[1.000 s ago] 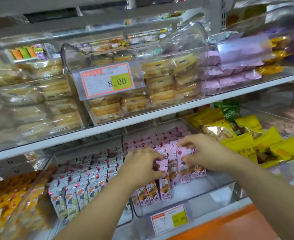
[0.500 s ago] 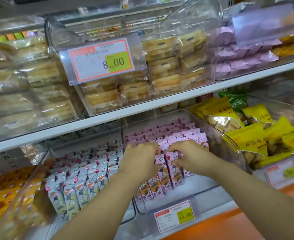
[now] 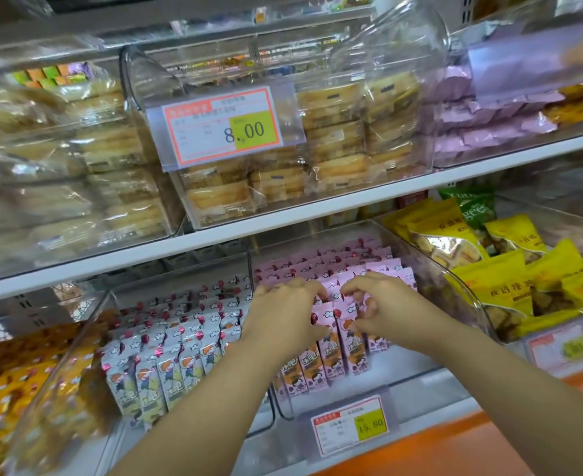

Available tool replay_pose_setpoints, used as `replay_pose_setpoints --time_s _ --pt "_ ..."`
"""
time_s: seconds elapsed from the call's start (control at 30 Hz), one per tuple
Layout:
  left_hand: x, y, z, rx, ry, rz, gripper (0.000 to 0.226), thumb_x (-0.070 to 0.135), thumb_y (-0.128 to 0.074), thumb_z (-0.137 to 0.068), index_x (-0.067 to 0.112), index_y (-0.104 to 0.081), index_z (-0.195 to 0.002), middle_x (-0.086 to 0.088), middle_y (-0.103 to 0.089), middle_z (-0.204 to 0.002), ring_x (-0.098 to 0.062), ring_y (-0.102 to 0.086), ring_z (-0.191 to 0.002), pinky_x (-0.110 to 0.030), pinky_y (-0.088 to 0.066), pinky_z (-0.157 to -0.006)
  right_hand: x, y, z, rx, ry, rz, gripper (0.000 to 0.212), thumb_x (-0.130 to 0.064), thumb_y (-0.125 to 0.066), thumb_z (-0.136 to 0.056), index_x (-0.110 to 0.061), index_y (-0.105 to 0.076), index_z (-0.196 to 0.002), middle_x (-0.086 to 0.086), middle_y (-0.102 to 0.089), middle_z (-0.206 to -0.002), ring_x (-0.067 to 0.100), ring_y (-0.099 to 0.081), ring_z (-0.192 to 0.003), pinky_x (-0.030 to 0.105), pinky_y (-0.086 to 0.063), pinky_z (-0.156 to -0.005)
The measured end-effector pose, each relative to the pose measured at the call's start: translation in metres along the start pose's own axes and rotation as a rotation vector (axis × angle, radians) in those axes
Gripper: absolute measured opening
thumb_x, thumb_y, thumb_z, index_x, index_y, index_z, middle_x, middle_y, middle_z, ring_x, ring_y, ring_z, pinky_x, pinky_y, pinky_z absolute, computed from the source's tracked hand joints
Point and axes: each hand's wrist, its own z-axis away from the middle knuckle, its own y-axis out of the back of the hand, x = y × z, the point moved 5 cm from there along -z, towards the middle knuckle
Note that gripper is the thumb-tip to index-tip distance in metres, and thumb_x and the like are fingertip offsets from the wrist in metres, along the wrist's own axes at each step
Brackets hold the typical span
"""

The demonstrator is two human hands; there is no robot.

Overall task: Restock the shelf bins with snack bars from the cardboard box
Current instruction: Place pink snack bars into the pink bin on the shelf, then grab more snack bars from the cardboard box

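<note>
Pink snack bars [image 3: 338, 352] stand upright in rows inside a clear shelf bin [image 3: 431, 383] on the lower shelf. My left hand [image 3: 283, 321] reaches into the bin from the left, its curled fingers on the tops of the front bars. Beside it, my right hand [image 3: 383, 307] pinches the tops of the pink bars with bent fingers and thumb. The two hands are almost touching over the same front row. The cardboard box is not in view.
Left of the pink bin, a clear bin holds white snack bars [image 3: 166, 359]. Yellow packets [image 3: 510, 269] fill the bin to the right. Upper shelf bins hold wrapped cakes [image 3: 338, 146] behind a price tag [image 3: 223, 127]. An orange ledge [image 3: 455, 448] runs below.
Both hands came together over the front pink bars and now handle their tops. The camera moved closer and tilted down slightly.
</note>
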Motion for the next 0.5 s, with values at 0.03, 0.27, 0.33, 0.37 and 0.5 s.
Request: replay_pose_setpoints --time_s 0.03,0.27,0.33,0.37,0.5 --pt "0.000 0.001 0.001 0.014 0.006 0.008 0.052 0.046 -0.066 -0.084 0.037 -0.046 -0.131 0.010 -0.053 -0.132 -0.014 -0.051 -0.119 -0.039 -0.029 -0.107 0.000 0.001 0.001 0.006 -0.002 0.007 0.050 -0.022 -0.076 -0.078 -0.027 -0.056 -0.123 -0.009 -0.046 -0.105 -0.006 -0.043 -0.069 0.020 -0.040 -0.068" --pt "0.011 0.022 0.030 0.228 0.002 0.169 0.034 0.037 -0.056 -0.092 0.033 -0.053 -0.125 0.012 -0.055 -0.127 -0.012 -0.051 -0.117 -0.033 -0.031 -0.103 -0.028 0.019 0.019 0.026 0.041 0.073 0.045 -0.023 -0.072 -0.081 -0.027 -0.057 -0.123 -0.009 -0.050 -0.106 -0.005 -0.044 -0.071 0.021 -0.040 -0.071" --pt "0.013 0.030 0.051 0.296 0.017 0.244 0.029 0.034 -0.056 -0.092 0.033 -0.056 -0.121 0.012 -0.057 -0.122 -0.011 -0.053 -0.113 -0.032 -0.031 -0.102 -0.047 0.020 0.030 0.033 0.066 0.058 0.041 -0.023 -0.070 -0.082 -0.025 -0.058 -0.121 -0.008 -0.054 -0.103 -0.002 -0.047 -0.072 0.025 -0.046 -0.074" --pt "0.012 0.033 0.063 0.325 0.029 0.287 0.027 0.032 -0.057 -0.092 0.032 -0.058 -0.119 0.012 -0.058 -0.118 -0.012 -0.054 -0.110 -0.032 -0.032 -0.101 -0.057 0.018 0.038 0.029 0.072 0.035 0.038 -0.023 -0.070 -0.083 -0.024 -0.059 -0.120 -0.008 -0.056 -0.099 0.000 -0.049 -0.071 0.027 -0.048 -0.074" --pt "-0.003 0.035 0.124 0.482 0.087 0.499 0.021 0.020 -0.064 -0.086 0.023 -0.066 -0.107 0.009 -0.064 -0.102 -0.015 -0.060 -0.097 -0.040 -0.047 -0.091 -0.096 -0.007 0.086 -0.014 0.123 -0.058 0.027 -0.022 -0.069 -0.084 -0.031 -0.060 -0.107 -0.015 -0.056 -0.084 -0.001 -0.051 -0.061 0.018 -0.042 -0.063"
